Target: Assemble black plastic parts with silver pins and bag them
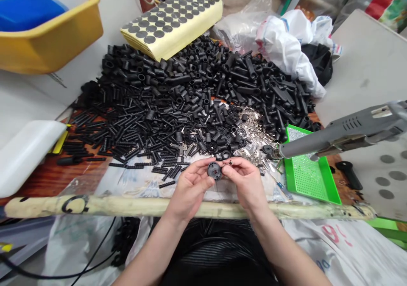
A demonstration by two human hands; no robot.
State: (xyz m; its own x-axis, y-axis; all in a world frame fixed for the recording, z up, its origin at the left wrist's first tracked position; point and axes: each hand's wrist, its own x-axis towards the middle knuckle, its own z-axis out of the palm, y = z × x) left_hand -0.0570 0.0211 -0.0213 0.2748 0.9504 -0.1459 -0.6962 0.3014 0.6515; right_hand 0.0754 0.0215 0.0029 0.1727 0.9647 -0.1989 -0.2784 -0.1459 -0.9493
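Brown workbench (82,173), heaped black plastic parts (165,104), silver metal pieces (251,137), green perforated tray (310,171), sheet of adhesive dots (171,25)

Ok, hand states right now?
Left hand: closed, holding a round black plastic part.
Right hand: closed, pinching a tiny dark piece.

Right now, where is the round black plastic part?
In the head view, the round black plastic part is held between the left hand and right hand, above the pale taped bar.

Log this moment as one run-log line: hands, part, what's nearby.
Left hand: holds black round plastic part | Right hand: fingertips beside it | Nearby: green perforated tray, grey glue gun
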